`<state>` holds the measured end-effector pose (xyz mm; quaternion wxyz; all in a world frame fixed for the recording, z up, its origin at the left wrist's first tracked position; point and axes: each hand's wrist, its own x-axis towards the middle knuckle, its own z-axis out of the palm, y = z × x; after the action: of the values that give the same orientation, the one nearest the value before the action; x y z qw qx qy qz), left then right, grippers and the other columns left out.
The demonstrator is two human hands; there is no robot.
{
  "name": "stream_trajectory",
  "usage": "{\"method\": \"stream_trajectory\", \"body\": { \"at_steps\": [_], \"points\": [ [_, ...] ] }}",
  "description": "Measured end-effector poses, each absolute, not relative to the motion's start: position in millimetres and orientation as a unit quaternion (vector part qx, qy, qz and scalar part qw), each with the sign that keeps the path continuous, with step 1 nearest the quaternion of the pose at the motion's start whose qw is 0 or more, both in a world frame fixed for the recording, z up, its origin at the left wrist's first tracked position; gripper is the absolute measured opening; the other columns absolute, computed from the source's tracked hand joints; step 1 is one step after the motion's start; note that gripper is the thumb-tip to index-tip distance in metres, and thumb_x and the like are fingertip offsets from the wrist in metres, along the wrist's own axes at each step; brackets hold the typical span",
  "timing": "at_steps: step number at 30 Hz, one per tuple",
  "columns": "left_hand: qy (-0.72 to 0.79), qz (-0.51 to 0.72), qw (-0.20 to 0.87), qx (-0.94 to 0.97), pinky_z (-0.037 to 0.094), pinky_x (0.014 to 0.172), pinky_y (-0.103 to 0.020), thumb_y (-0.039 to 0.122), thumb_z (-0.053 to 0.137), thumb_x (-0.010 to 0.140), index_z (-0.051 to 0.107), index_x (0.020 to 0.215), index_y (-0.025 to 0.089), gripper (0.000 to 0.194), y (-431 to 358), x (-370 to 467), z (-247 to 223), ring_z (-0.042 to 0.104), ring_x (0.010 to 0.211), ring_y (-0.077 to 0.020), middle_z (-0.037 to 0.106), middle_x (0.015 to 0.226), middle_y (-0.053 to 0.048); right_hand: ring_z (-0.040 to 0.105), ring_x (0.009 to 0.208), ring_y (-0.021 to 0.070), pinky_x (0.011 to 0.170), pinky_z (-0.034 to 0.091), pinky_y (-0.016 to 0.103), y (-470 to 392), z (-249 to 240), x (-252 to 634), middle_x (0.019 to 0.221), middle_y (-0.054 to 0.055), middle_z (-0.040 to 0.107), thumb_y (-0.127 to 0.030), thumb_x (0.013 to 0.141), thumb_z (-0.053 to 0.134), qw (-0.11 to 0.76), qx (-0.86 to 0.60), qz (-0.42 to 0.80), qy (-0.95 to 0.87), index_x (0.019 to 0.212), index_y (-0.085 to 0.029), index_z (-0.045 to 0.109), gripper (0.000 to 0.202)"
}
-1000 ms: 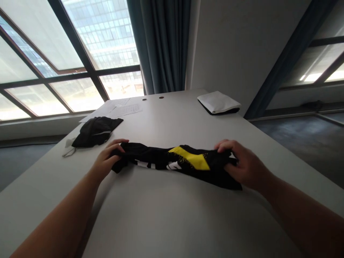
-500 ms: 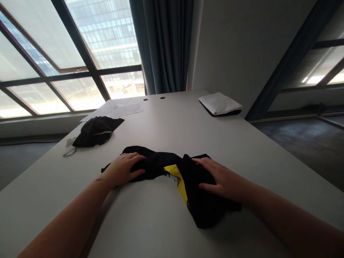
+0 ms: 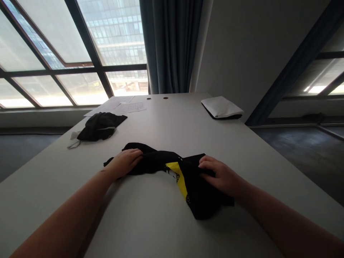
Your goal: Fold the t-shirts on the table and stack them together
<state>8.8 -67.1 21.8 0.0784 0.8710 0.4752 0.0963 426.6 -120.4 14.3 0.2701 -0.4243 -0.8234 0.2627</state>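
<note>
A crumpled black garment [image 3: 166, 157] with a yellow printed patch [image 3: 181, 184] lies bunched across the white table in front of me. My left hand [image 3: 125, 162] is closed on its left part, fingers bent over the cloth. On the right side, my right hand [image 3: 221, 175] pinches the fabric between thumb and fingers. The garment is twisted near its middle, beside the yellow patch, and its right part spreads toward me. Its exact cut cannot be made out.
A dark grey bundle of cloth [image 3: 100, 126] with a pale strap lies on the table's left side. Sheets of paper [image 3: 131, 106] are behind it. At the back right rests a folded white and black cloth [image 3: 222, 106]. Curtain [image 3: 169, 46] and windows stand beyond the table.
My right hand's fingers have drawn together on the cloth, and the left hand's fingers have closed as well. The garment's right part has shifted slightly. The camera view has moved a little.
</note>
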Motion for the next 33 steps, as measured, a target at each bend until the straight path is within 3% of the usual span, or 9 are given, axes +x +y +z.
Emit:
{"method": "stream_trajectory", "body": {
  "at_steps": [4,11,16,18,22,25,27,30,33],
  "points": [
    [0.473,0.109,0.079,0.871,0.052,0.099,-0.043,0.045,0.037,0.107,0.07,0.111,0.023,0.039,-64,7,16,0.066,0.109,-0.0282,0.072,0.119,-0.009,0.063,0.129,0.0296,0.111,0.05,0.048,-124,15,423,0.141,0.014,0.064,-0.022,0.089,0.063,0.265,-0.402,0.265,-0.835,0.101,-0.022,0.067,0.013],
    [0.469,0.109,0.077,0.873,0.051,0.103,-0.042,0.045,0.039,0.107,0.071,0.113,0.024,0.039,-63,8,16,0.066,0.112,-0.0277,0.071,0.119,-0.009,0.07,0.099,0.0265,0.091,0.056,0.041,-126,21,417,0.11,0.01,0.071,-0.028,0.086,0.068,0.169,-0.446,0.273,-0.835,0.107,-0.021,0.064,0.023],
    [0.473,0.101,0.074,0.872,0.05,0.109,-0.044,0.049,0.039,0.106,0.072,0.123,0.022,0.046,-66,10,19,0.065,0.12,-0.0296,0.071,0.129,-0.01,0.074,0.105,0.0266,0.096,0.056,0.04,-129,22,420,0.113,0.007,0.076,-0.028,0.089,0.067,0.165,-0.491,0.284,-0.807,0.149,-0.024,0.053,0.062],
    [0.483,0.09,0.083,0.867,0.048,0.113,-0.043,0.053,0.035,0.107,0.072,0.128,0.023,0.052,-68,12,21,0.064,0.126,-0.0291,0.069,0.137,-0.01,0.074,0.11,0.0278,0.099,0.056,0.042,-128,25,424,0.119,0.008,0.077,-0.028,0.091,0.064,0.185,-0.493,0.256,-0.811,0.156,-0.026,0.051,0.066],
    [0.541,0.064,0.089,0.834,0.045,0.118,-0.041,0.055,0.025,0.109,0.071,0.137,0.024,0.062,-69,13,23,0.061,0.136,-0.0273,0.062,0.153,-0.006,0.071,0.109,0.0327,0.103,0.055,0.049,-130,42,436,0.112,0.01,0.077,-0.027,0.093,0.058,0.295,-0.508,0.115,-0.801,0.125,-0.026,0.076,0.036],
    [0.602,0.029,0.076,0.794,0.044,0.12,-0.043,0.054,0.024,0.109,0.067,0.145,0.025,0.063,-65,6,23,0.057,0.142,-0.029,0.056,0.161,-0.003,0.071,0.106,0.0331,0.1,0.056,0.049,-141,59,440,0.107,0.01,0.076,-0.024,0.09,0.06,0.336,-0.476,0.09,-0.808,0.107,-0.028,0.078,0.026],
    [0.643,-0.002,0.061,0.764,0.042,0.121,-0.045,0.052,0.025,0.108,0.065,0.147,0.025,0.062,-61,-3,24,0.054,0.146,-0.0303,0.054,0.163,-0.005,0.07,0.111,0.0317,0.1,0.057,0.046,-149,66,438,0.119,0.011,0.075,-0.022,0.086,0.061,0.291,-0.409,0.145,-0.853,0.1,-0.027,0.077,0.021],
    [0.694,-0.04,0.039,0.718,0.042,0.12,-0.049,0.05,0.029,0.107,0.065,0.147,0.022,0.061,-56,-20,29,0.053,0.147,-0.0336,0.052,0.164,-0.009,0.07,0.118,0.0291,0.102,0.056,0.041,-157,68,432,0.137,0.008,0.072,-0.014,0.079,0.06,0.134,-0.329,0.254,-0.9,0.091,-0.026,0.074,0.022],
    [0.727,-0.053,0.025,0.684,0.048,0.112,-0.054,0.055,0.028,0.107,0.07,0.138,0.022,0.062,-55,-31,35,0.059,0.14,-0.0389,0.058,0.158,-0.012,0.07,0.122,0.0278,0.103,0.056,0.04,-158,65,426,0.141,0.004,0.071,-0.012,0.08,0.06,0.036,-0.321,0.312,-0.893,0.09,-0.027,0.073,0.022]
  ]
}}
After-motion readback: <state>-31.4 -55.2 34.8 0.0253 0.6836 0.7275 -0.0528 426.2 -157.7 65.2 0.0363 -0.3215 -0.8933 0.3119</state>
